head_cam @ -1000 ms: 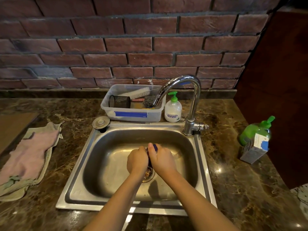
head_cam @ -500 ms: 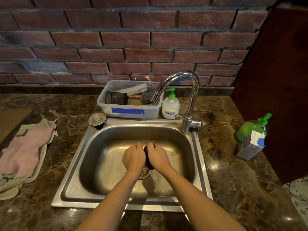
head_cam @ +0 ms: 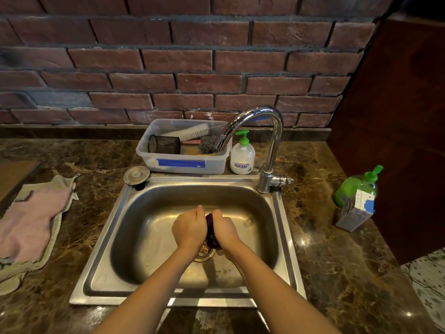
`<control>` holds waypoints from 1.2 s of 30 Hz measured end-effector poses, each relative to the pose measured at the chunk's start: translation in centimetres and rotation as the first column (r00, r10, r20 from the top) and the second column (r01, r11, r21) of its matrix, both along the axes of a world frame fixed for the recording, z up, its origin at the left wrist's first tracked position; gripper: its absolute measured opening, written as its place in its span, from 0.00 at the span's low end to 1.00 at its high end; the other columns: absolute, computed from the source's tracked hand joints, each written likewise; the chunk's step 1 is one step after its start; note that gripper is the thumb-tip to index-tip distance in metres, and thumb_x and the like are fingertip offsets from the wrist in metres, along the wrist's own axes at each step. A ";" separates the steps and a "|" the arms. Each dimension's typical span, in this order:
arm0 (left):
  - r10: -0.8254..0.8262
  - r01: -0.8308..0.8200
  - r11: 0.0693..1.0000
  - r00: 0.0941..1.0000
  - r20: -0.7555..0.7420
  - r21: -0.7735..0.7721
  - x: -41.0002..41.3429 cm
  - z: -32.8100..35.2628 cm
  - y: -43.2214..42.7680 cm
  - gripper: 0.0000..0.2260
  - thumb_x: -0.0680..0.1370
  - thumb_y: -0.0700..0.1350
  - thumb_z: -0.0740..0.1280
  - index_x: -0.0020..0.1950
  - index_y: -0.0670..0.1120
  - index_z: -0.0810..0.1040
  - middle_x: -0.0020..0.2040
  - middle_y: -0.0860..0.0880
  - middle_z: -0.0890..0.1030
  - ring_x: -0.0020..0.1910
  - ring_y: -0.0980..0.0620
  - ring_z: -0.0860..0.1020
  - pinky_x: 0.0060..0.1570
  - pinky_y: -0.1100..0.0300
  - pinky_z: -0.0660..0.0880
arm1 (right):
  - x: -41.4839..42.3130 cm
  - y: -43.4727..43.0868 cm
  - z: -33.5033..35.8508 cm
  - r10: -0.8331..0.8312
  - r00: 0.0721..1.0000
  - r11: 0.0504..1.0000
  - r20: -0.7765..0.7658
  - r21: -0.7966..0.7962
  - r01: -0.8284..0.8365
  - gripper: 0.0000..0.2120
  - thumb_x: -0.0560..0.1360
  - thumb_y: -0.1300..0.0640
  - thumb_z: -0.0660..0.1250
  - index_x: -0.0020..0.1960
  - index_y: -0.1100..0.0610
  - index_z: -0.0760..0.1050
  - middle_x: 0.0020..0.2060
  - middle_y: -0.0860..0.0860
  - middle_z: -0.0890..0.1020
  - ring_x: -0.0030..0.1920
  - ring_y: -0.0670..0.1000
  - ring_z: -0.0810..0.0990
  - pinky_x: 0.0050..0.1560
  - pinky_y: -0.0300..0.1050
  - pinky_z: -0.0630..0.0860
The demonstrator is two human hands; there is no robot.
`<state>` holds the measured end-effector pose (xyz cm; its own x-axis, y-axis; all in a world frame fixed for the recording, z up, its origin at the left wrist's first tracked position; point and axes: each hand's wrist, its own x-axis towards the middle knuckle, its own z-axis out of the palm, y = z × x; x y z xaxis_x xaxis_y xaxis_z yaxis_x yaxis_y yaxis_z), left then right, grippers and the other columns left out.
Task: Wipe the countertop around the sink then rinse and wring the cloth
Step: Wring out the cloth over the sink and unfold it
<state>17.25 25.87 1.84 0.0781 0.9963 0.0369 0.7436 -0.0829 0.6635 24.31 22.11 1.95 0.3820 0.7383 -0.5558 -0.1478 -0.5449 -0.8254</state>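
Note:
Over the middle of the steel sink [head_cam: 103, 239], my left hand [head_cam: 190, 229] and my right hand [head_cam: 225, 231] are pressed together around a bunched dark purple cloth [head_cam: 211, 231]. Only a narrow strip of the cloth shows between the two fists; the rest is hidden inside them. The hands sit just above the drain [head_cam: 204, 253]. The chrome faucet [head_cam: 267, 145] arches over the back of the sink, and no water stream is visible from its spout. Dark brown marble countertop [head_cam: 325, 256] surrounds the sink.
A clear plastic bin [head_cam: 183, 162] with brushes, a mesh cup and a scourer stands behind the sink, next to a white soap pump bottle [head_cam: 242, 156]. A sink plug [head_cam: 136, 175] lies at the back left corner. Pink and grey towels [head_cam: 31, 222] lie left. A green bottle [head_cam: 354, 186] and a small carton [head_cam: 355, 210] stand right.
Both hands stay clamped on the cloth over the drain, shifting slightly as they squeeze. The camera has tilted a little, so the scene sits lower in the frame.

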 end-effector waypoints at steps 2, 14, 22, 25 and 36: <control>-0.021 0.021 1.000 1.000 0.018 0.014 -0.1 0.1 0.1 0.20 0.80 0.45 0.55 0.30 0.43 0.73 0.31 0.46 0.75 0.33 0.48 0.73 0.30 0.58 0.59 | -0.3 0.2 0.1 -0.049 0.999 0.999 -0.001 0.005 0.049 0.16 0.78 0.50 0.51 0.39 0.57 0.71 0.32 0.52 0.73 0.33 0.49 0.72 0.29 0.40 0.66; -0.125 0.081 0.988 0.912 0.390 0.128 0.5 0.5 -2.0 0.06 0.76 0.49 0.65 0.42 0.52 0.80 0.36 0.54 0.81 0.37 0.57 0.78 0.34 0.63 0.73 | 1.7 -0.3 3.8 -0.007 0.943 0.994 -0.334 -0.102 -0.029 0.28 0.76 0.32 0.47 0.49 0.55 0.72 0.38 0.53 0.77 0.37 0.50 0.74 0.32 0.42 0.70; 0.269 0.031 0.884 0.783 0.562 -0.466 1.6 3.0 -0.4 0.15 0.76 0.52 0.62 0.37 0.44 0.79 0.34 0.45 0.80 0.37 0.47 0.78 0.39 0.54 0.74 | 2.1 -3.6 2.8 0.122 0.661 0.830 0.740 0.289 -0.476 0.31 0.71 0.33 0.57 0.71 0.40 0.56 0.71 0.42 0.60 0.63 0.43 0.69 0.55 0.38 0.75; 0.319 0.050 0.850 0.744 0.588 -0.524 1.8 3.0 -0.7 0.15 0.77 0.52 0.61 0.40 0.42 0.78 0.35 0.43 0.79 0.39 0.45 0.79 0.42 0.51 0.74 | 3.0 -3.1 2.9 0.139 0.576 0.766 0.805 0.281 -0.578 0.33 0.69 0.33 0.58 0.71 0.45 0.61 0.70 0.44 0.64 0.66 0.42 0.66 0.62 0.39 0.69; 0.192 -0.113 0.972 0.889 0.415 -0.207 1.9 1.5 -1.2 0.25 0.82 0.52 0.51 0.32 0.43 0.76 0.31 0.45 0.78 0.34 0.48 0.77 0.34 0.57 0.69 | 2.4 -0.3 2.8 0.042 0.571 0.915 0.820 0.197 -0.351 0.25 0.81 0.50 0.47 0.41 0.59 0.79 0.35 0.55 0.83 0.37 0.50 0.81 0.44 0.46 0.78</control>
<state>19.14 24.67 3.34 -0.0599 0.9882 -0.1412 0.3771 0.1533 0.9134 26.69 21.80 4.75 0.3714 0.9146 0.1600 0.7196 -0.1746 -0.6721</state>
